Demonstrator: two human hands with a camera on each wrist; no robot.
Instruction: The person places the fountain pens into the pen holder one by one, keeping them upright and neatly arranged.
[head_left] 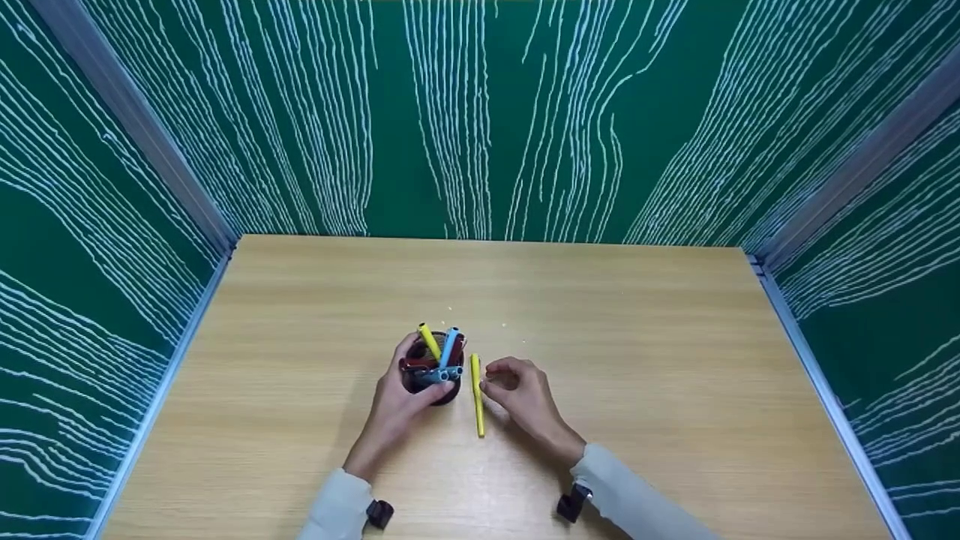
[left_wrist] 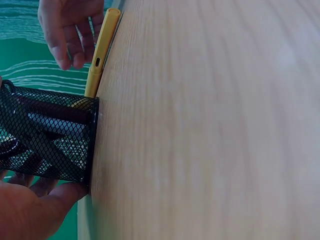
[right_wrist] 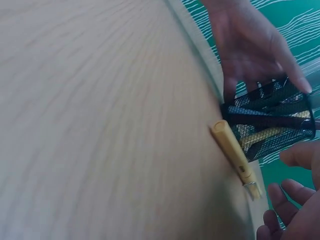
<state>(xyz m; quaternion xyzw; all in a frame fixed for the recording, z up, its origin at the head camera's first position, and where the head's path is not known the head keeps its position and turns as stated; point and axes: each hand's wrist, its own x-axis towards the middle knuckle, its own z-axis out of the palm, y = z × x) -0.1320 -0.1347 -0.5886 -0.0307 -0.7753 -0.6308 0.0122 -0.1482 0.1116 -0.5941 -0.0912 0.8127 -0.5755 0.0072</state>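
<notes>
My left hand (head_left: 397, 397) grips a black mesh pen holder (left_wrist: 55, 145) from its left side, thumb on the near side. Several pens stand in it: a yellow pen (head_left: 430, 341), a light blue pen (head_left: 448, 348), and dark red and bluish ones. Another yellow pen (head_left: 478, 397) lies on the table just right of the holder, pointing roughly away from me. Beside that pen is my right hand (head_left: 529, 401), thumb and fingers bent and parted. The right wrist view shows a gap between its fingers (right_wrist: 285, 202) and the pen.
The wooden table (head_left: 637, 337) is bounded by green panels (head_left: 390, 150) with white wavy lines at the back and sides. Small pale specks (head_left: 504, 325) lie beyond the holder. A black wrist device (head_left: 574, 502) is on the right sleeve, another (head_left: 380, 514) on the left.
</notes>
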